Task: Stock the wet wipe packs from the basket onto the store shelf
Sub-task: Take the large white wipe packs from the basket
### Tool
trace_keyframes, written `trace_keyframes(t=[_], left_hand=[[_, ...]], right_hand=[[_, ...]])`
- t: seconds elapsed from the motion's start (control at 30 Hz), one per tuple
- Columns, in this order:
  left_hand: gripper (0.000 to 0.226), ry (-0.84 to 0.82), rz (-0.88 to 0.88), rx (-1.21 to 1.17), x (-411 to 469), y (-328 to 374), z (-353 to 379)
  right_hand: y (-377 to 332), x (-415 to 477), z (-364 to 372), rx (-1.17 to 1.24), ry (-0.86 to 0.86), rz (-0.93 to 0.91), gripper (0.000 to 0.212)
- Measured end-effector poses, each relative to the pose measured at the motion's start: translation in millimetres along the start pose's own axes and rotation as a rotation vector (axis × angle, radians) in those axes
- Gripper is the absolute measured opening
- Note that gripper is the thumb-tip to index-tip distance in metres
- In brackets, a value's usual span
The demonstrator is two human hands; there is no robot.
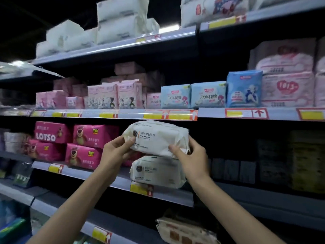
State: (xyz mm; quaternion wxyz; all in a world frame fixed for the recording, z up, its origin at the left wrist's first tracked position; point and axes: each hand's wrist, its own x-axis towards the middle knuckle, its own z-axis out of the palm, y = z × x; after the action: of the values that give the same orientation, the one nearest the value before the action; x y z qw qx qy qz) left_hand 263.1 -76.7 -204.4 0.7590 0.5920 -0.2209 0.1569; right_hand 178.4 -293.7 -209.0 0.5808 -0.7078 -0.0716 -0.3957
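A white wet wipe pack (158, 136) with dark lettering is held up in front of the middle shelf opening. My left hand (115, 150) grips its left end, and my right hand (189, 156) grips its lower right end. Directly below it a second white wet wipe pack (156, 171) lies on the grey shelf (121, 180), near its front edge. The basket is out of view.
Pink Lotso packs (82, 145) are stacked on the same shelf to the left. Pink and blue packs (175, 95) fill the shelf above. Dark packs (274, 159) stand to the right. A beige pack (184, 231) lies on the shelf below.
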Motion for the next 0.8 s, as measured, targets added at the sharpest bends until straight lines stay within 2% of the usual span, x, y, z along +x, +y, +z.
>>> trace_keyframes(t=[0.13, 0.23, 0.37, 0.5, 0.57, 0.67, 0.8], left_hand=[[0.03, 0.204, -0.113, 0.401, 28.7, -55.9, 5.6], [0.018, 0.357, -0.147, 0.483, 15.9, -68.1, 24.9], [0.03, 0.362, -0.169, 0.574, 3.9, -64.5, 30.2], [0.025, 0.216, -0.158, 0.804, -1.8, -46.9, 28.9], [0.031, 0.107, -0.174, 0.908, -5.5, -40.8, 25.7], [0.069, -0.058, -0.228, 1.068, 3.9, -49.4, 12.1], [0.109, -0.18, -0.231, 1.196, -17.5, -18.0, 29.4]], right_hand=[[44.3, 12.1, 30.7, -0.367, 0.106, 0.074, 0.044], [52.9, 11.1, 26.3, -0.586, 0.15, 0.142, 0.042], [48.8, 11.8, 15.9, -0.684, 0.054, 0.14, 0.046], [37.6, 11.3, 20.0, -0.812, -0.073, 0.179, 0.048], [30.2, 11.4, 19.3, -0.856, -0.138, 0.215, 0.042], [22.0, 9.9, 4.3, -0.854, -0.24, 0.247, 0.041], [14.3, 0.4, -26.2, -0.89, -0.291, 0.167, 0.03]])
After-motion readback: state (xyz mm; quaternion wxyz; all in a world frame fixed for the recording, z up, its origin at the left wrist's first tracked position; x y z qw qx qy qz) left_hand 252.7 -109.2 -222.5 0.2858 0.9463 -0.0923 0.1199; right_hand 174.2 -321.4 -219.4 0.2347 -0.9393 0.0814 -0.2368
